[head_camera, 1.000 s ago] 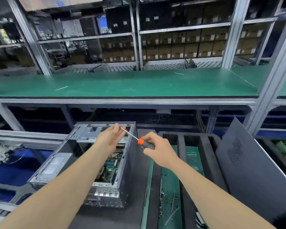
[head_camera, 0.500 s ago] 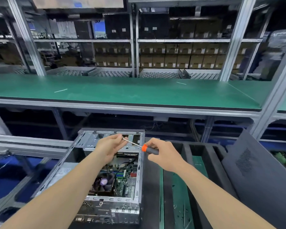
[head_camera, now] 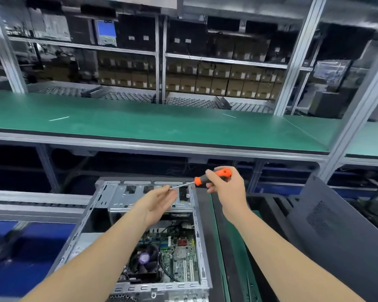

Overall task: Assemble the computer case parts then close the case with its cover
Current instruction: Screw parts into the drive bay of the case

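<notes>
An open metal computer case point(head_camera: 196, 236) lies on its side below me, showing a green motherboard point(head_camera: 181, 256) and a black CPU fan point(head_camera: 144, 258). My right hand point(head_camera: 227, 190) grips the orange-and-black handle of a screwdriver point(head_camera: 205, 178) above the case's far end. The thin shaft points left to my left hand point(head_camera: 159, 202), whose fingertips pinch its tip over the drive bay point(head_camera: 127, 195). A dark grey side cover point(head_camera: 336, 232) leans at the right.
A black foam tray with a green mat point(head_camera: 238, 258) sits right of the case. A long green workbench shelf point(head_camera: 162, 125) runs across above, held by metal posts. Racks of boxes fill the background. A conveyor rail point(head_camera: 31, 203) lies at the left.
The view has tilted down, showing more of the case's inside. My right hand has lifted the screwdriver handle higher, and my left fingers have straightened out around the tip.
</notes>
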Demonstrator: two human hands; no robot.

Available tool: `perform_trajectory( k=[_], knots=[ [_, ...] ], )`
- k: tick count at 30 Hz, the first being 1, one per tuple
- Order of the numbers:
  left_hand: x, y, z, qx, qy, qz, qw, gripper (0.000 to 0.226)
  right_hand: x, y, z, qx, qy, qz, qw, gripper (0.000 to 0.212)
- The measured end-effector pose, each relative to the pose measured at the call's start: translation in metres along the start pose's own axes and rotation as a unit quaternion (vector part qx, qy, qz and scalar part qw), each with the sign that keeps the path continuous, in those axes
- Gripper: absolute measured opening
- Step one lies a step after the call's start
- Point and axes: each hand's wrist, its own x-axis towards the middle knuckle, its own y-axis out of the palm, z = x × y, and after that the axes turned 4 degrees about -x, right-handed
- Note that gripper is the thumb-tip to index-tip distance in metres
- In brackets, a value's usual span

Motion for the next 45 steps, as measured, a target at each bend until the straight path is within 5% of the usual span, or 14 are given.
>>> perform_trajectory(
  k=[5,10,16,21,25,29,32,45],
  knots=[
    [0.003,-0.004,-0.001,0.017,-0.025,0.074,0.997,0.040,0.012,0.007,0.004,-0.013,0.011,-0.036,0.999,0.022],
    [0.006,-0.019,-0.005,0.065,-0.074,0.037,0.994,0.054,0.025,0.009,0.010,-0.016,0.012,-0.059,0.998,0.020],
    [-0.008,-0.045,0.019,0.311,-0.257,0.060,0.913,0.048,0.046,0.019,0.020,-0.158,-0.074,-0.051,0.983,0.021],
    [0.006,-0.044,0.062,-0.059,-0.181,-0.065,0.980,0.035,0.061,0.029,0.021,-0.223,-0.133,0.035,0.965,0.021],
    [0.026,-0.029,0.076,-0.213,-0.126,-0.129,0.960,0.052,0.073,0.032,0.018,-0.278,-0.149,0.056,0.947,0.024],
    [0.037,-0.021,0.086,-0.317,-0.106,-0.101,0.937,0.071,0.081,0.033,0.019,-0.302,-0.160,0.069,0.937,0.024],
    [0.043,-0.017,0.083,-0.350,-0.100,-0.073,0.928,0.086,0.083,0.034,0.021,-0.320,-0.165,0.080,0.929,0.024],
    [0.046,-0.010,0.082,-0.320,-0.071,-0.027,0.944,0.067,0.084,0.056,0.028,-0.353,-0.175,0.106,0.913,0.024]
  ],
)
